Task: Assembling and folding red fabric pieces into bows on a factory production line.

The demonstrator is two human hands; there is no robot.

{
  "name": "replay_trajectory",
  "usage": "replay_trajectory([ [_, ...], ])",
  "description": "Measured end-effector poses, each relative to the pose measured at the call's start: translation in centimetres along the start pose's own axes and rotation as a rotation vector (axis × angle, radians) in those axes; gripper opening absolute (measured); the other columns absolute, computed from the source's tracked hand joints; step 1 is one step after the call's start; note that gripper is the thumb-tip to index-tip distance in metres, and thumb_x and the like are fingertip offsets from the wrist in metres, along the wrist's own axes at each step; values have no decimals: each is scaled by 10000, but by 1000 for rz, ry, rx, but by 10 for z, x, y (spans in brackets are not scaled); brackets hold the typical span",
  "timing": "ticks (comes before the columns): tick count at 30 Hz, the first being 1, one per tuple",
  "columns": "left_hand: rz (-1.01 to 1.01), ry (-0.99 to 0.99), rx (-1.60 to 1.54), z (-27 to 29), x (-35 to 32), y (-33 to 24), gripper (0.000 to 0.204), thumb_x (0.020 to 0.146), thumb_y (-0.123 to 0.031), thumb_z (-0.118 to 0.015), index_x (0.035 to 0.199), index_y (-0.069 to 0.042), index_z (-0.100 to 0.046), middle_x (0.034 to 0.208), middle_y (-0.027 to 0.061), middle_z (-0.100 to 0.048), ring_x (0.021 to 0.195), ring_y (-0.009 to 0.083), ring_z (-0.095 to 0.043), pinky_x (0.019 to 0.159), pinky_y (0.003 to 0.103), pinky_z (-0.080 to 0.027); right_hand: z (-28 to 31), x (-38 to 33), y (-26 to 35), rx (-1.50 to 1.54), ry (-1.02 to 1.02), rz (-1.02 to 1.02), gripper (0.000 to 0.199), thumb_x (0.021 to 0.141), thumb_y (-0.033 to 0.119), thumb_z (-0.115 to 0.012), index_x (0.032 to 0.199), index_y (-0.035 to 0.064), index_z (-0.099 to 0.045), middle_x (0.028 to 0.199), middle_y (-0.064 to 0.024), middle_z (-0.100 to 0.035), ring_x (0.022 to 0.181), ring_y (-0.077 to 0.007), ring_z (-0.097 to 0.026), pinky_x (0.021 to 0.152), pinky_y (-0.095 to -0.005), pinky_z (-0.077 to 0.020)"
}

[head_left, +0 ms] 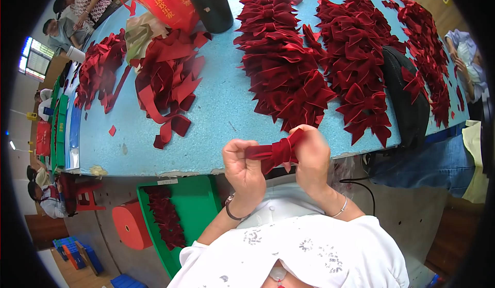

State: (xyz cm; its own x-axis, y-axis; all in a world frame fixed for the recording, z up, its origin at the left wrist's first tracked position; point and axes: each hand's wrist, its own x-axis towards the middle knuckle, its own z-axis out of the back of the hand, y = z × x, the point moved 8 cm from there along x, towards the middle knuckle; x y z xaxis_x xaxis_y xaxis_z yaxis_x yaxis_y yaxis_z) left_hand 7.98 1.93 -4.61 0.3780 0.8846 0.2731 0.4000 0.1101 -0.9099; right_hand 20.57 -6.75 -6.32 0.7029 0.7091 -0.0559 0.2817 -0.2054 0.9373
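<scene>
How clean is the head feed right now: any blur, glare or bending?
Head view: right hand smeared across its back, red bow fairly clear; head view, left: window partly washed out; head view overall: blue table edge curves, corners black.

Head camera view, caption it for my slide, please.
Left hand and right hand hold a dark-red bow near a blue table heaped with similar bows.

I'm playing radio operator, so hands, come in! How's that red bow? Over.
Left fingers and right fingers gripping opposite sides of red bow. Bow gathered at the middle. Nothing seen blocking; piled bows lie beyond.
</scene>
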Motion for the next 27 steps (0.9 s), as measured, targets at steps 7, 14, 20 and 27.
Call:
replay_trajectory([
  [7,67,247,307,-7,8,-5,217,929,-166,-520,1079,-8,-529,891,23,-555,783,62,-491,741,175,-406,-3,-1,29,-293,-15,237,136,930,97,-501,1025,0,-500,746,-43,-595,590,-79,-543,493,-208,-436],
  [14,141,349,75,-19,7,-11,260,930,-164,-505,1120,7,-555,965,70,-604,825,93,-507,786,216,-418,-11,-8,43,-719,61,581,97,904,38,-524,984,-16,-535,812,-61,-604,613,-76,-524,546,-206,-439],
  [20,239,444,-104,-19,8,-3,261,936,-153,-486,1127,12,-554,1019,90,-601,862,108,-531,819,235,-439,-14,-9,41,-681,57,550,107,910,35,-509,999,-15,-540,782,-60,-589,597,-84,-510,533,-212,-428],
  [27,351,383,-191,-12,3,15,240,933,-148,-492,1088,26,-552,966,79,-590,879,115,-541,817,242,-453,-7,-13,33,-697,-36,519,114,925,65,-495,999,-6,-544,714,-37,-571,587,-72,-483,515,-208,-409],
])
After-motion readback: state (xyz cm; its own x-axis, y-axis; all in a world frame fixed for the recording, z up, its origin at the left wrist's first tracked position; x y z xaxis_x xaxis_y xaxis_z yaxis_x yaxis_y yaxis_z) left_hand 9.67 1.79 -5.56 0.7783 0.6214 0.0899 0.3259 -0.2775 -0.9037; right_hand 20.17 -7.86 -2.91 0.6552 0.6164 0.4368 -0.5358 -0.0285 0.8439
